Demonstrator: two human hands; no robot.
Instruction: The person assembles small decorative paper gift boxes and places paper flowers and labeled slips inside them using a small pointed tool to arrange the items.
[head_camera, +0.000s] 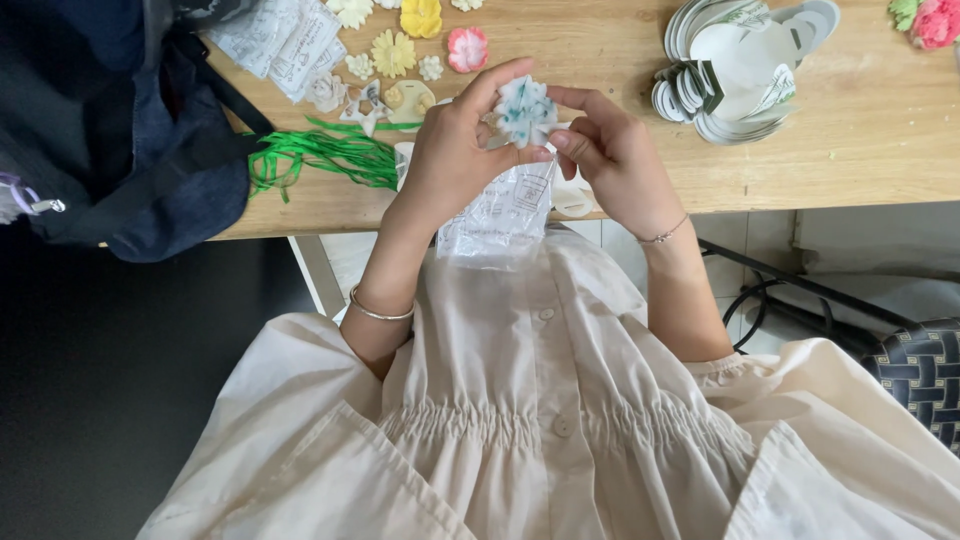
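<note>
Both forearms rise from the lap, wrists bent inward. The left hand (455, 150) and right hand (612, 155) meet at the fingertips, fingers curled in a pinch.

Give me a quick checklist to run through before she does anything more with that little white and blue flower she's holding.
1. Flower held by both hands: ok. The left hand and right hand both pinch the white and blue flower.
2. Flower held over the table: ok, it is above the wooden table.
3. Clear plastic bag secure: not ok, it hangs off the table edge over her lap.
4. Green strips within reach: ok, just left of her left hand.
5. Stack of paper cutouts steady: cannot tell.
6. Flower undamaged: cannot tell, fingers cover part of it.
</note>
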